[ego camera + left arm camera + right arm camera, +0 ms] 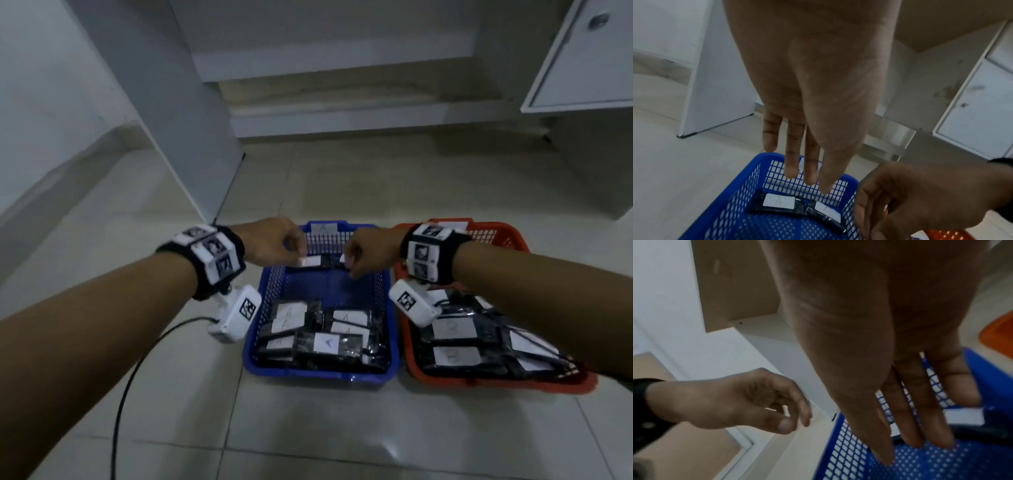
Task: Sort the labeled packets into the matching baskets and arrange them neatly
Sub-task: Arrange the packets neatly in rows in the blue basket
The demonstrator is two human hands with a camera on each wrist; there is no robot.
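Observation:
A blue basket (322,374) sits on the tiled floor with a red basket (496,381) right beside it. Two black packets with white "A" labels (778,203) (827,214) lie side by side at the blue basket's far end. My left hand (297,256) hangs just above them with straight fingers (791,172) and holds nothing. My right hand (350,268) reaches down at the right packet's edge, its fingers (912,431) extended by the mesh floor. A pile of "A" packets (322,339) fills the near end. "B" packets (455,342) fill the red basket.
A black cable (137,359) runs over the floor left of the blue basket. A white cabinet panel (191,120) stands behind on the left, and a cabinet door (582,58) on the right. The middle of the blue basket (329,284) shows bare mesh.

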